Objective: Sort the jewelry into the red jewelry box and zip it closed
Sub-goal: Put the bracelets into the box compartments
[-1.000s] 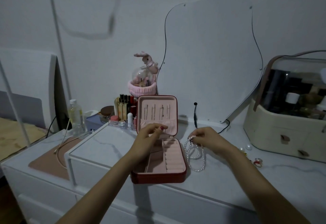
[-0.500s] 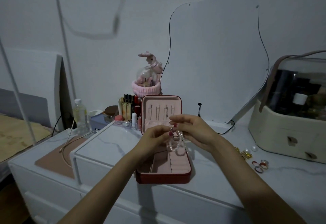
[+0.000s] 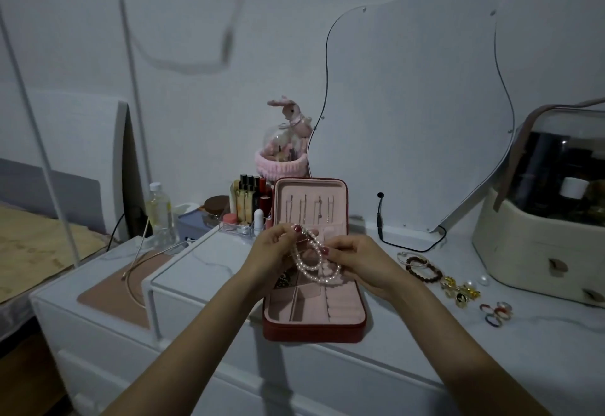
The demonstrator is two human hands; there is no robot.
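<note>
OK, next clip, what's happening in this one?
A person is sorting jewelry at a dresser. Both hands, left hand and right hand, pinch a pearl necklace above the open red jewelry box, whose lid stands upright. The necklace is not yet in a compartment. A dark bead bracelet, gold pieces and colored rings lie on the dresser top to the right.

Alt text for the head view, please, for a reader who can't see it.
Both hands, left hand and right hand, hold a looped pearl necklace over an open red jewelry box on a white dresser. A bead bracelet and rings lie to the right.
</note>
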